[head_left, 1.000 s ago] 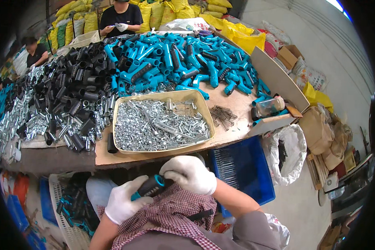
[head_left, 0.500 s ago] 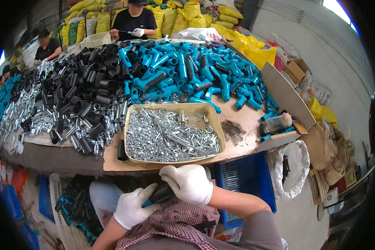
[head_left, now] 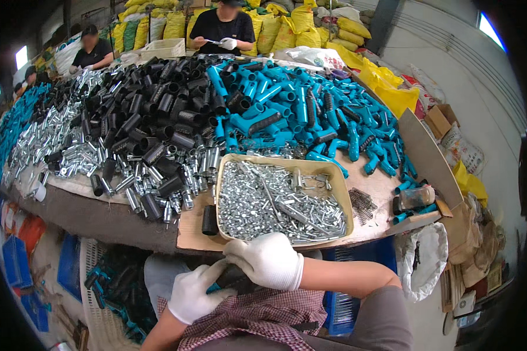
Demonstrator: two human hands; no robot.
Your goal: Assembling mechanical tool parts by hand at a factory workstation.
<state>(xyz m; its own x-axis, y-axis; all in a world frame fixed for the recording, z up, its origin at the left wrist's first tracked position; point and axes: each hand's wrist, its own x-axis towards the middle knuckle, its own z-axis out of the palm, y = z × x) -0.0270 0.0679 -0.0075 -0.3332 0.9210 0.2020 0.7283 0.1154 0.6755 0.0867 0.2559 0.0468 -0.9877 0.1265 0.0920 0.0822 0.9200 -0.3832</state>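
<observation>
My left hand [head_left: 198, 292], in a white glove, is closed around a black and teal handle [head_left: 235, 277] held low over my lap. Just above it, my right hand [head_left: 266, 262], gloved in white too, has its fingertips pinched together close to the left fingers. Whatever the right fingertips hold is hidden. The right palm covers part of the handle. Beyond the hands, on the table edge, stands a cream tray [head_left: 348, 207] of small metal parts. A short black tube [head_left: 209, 220] is beside its left corner.
Heaps of black tubes [head_left: 181, 117], teal handles [head_left: 301, 108] and silver metal parts [head_left: 70, 149] cover the table. Springs [head_left: 363, 205] and a clear jar [head_left: 417, 197] lie to the right. Below are a white sack [head_left: 423, 263] and a blue crate [head_left: 383, 257]. Co-workers [head_left: 223, 29] sit opposite.
The view has swung left, so the table appears farther right. My right fingertips have come closer to my left fingers, and the handle stays between the hands.
</observation>
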